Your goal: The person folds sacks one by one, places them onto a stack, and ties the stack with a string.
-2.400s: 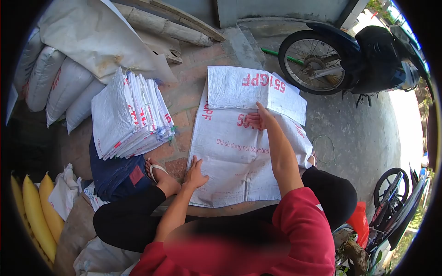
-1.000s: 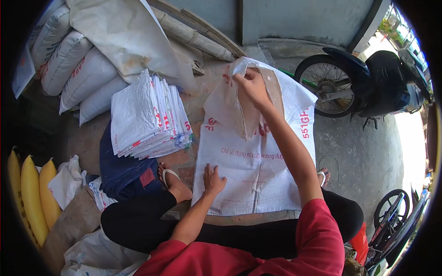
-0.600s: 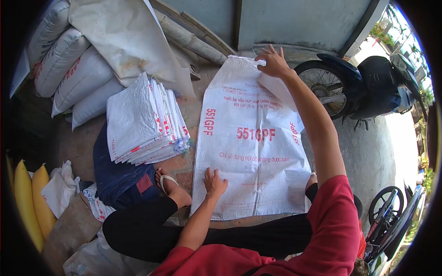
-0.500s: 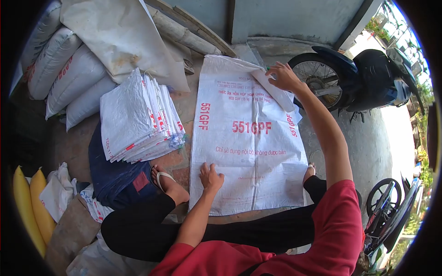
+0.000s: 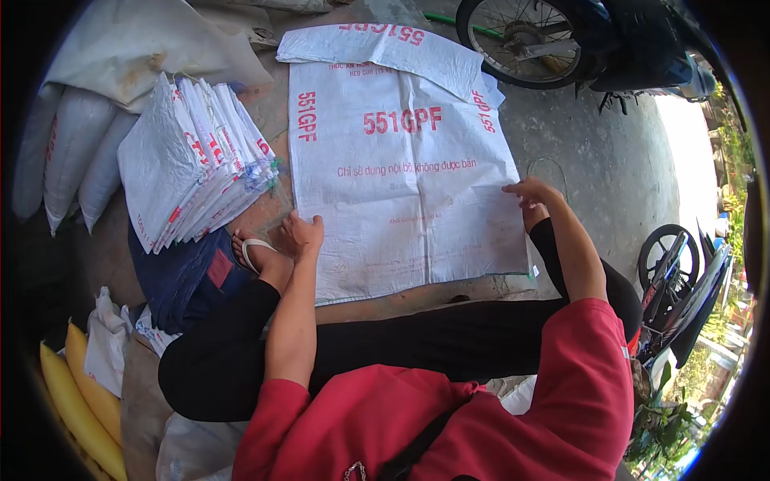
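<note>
A white woven feed sack (image 5: 361,192) with red print lies flat on the ground before me, its far end folded over towards me in a flap (image 5: 385,52). At its left edge, my left hand (image 5: 302,232) is closed on the material, thumb on the top side. On the opposite edge my right hand (image 5: 533,194) grips the sack, with the index finger over the top and the thumb hidden. To the left stands a stack of folded white sacks (image 5: 196,164), resting on a dark blue cloth bundle (image 5: 172,276).
Full white sacks (image 5: 80,152) under a pale sheet (image 5: 152,44) stand at the far left, with yellow filled bags (image 5: 80,401) nearer me. A motorbike wheel (image 5: 525,44) is just beyond the sack's far right corner. Another bike (image 5: 674,280) stands on the right.
The far end of the sack is now folded towards me. My right hand has come back from the far right corner to the right edge. My left hand has moved out to the left edge.
</note>
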{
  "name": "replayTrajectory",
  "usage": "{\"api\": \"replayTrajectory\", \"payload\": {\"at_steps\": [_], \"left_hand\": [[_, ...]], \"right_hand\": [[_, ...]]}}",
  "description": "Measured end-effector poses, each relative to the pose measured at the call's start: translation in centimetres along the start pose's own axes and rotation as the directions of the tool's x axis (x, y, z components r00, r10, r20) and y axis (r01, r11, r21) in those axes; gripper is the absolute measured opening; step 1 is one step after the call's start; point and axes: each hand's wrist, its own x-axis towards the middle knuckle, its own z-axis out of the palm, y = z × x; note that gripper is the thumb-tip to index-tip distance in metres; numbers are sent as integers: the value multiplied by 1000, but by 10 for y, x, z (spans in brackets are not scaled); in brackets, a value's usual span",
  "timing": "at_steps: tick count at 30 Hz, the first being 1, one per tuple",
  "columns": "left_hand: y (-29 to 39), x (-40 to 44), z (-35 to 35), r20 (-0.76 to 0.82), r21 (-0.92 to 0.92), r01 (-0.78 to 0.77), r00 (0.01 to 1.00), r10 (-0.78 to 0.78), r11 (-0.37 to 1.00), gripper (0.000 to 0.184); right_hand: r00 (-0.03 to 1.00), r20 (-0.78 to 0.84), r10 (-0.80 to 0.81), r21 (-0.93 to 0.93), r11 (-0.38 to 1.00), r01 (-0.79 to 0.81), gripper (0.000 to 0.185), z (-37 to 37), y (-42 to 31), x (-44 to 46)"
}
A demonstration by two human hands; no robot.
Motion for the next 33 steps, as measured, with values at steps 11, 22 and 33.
{"api": "replayTrajectory", "payload": {"at_steps": [11, 22, 33], "left_hand": [[-22, 27, 10, 190, -335, 274, 957, -220, 902, 62], [-46, 36, 32, 115, -357, 248, 968, -221, 900, 48], [-1, 23, -7, -178, -287, 15, 982, -68, 958, 41]], "right_hand": [[934, -355, -38, 150, 984, 97, 77, 15, 10, -5], [948, -50, -314, 715, 651, 253, 66, -23, -10, -17], [803, -26, -595, 288, 765, 576, 78, -42, -168, -163]]}}
